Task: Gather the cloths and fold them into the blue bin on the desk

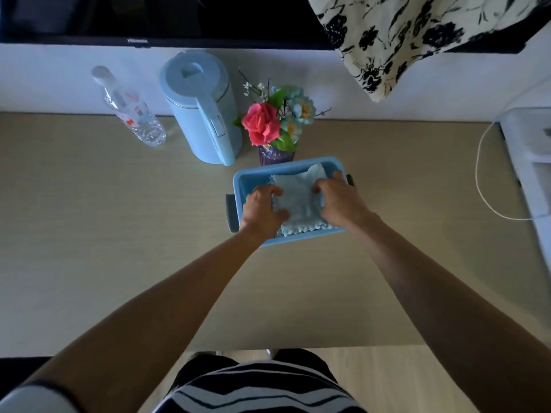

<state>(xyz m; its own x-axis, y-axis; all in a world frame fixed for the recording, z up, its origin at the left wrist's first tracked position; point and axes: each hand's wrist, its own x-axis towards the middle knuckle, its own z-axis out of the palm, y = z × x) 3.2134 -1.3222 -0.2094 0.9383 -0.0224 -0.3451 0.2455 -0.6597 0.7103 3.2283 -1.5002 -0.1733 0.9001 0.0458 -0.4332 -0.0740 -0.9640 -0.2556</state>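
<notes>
- Cloths: one pale cloth (298, 198) visible, lying inside the blue bin, scalloped lace edge along the bin's near wall; whether more lie under it, cannot tell.
- Desk (89, 234): light wood, spans the whole view, back edge against a white wall.
- Dark screen (149, 16) across the top, above the desk's back edge; floral black-and-cream fabric (402, 40) hangs at top right.
- Blue bin (238, 181): rectangular, dark handles on the left and right ends, sits mid-desk, slightly rotated, just in front of the flower vase.
- Light-blue kettle (202, 114): upright, left of the flowers, behind the bin.
- White unit (530, 162) at the right edge, with a white cable (480, 174) looping over the desk beside it.
- Clear plastic bottle (128, 108): stands left of the kettle, near the wall.
- Artificial flowers (268, 123) in a dark purple vase (275, 155), nearly touching the bin's far rim.
- Left hand (262, 210): inside the bin at the left side, fingers curled and clenched on the cloth's left edge.
- Right hand (340, 201): inside the bin at the right side, fingers bent down, gripping the cloth's right part.
</notes>
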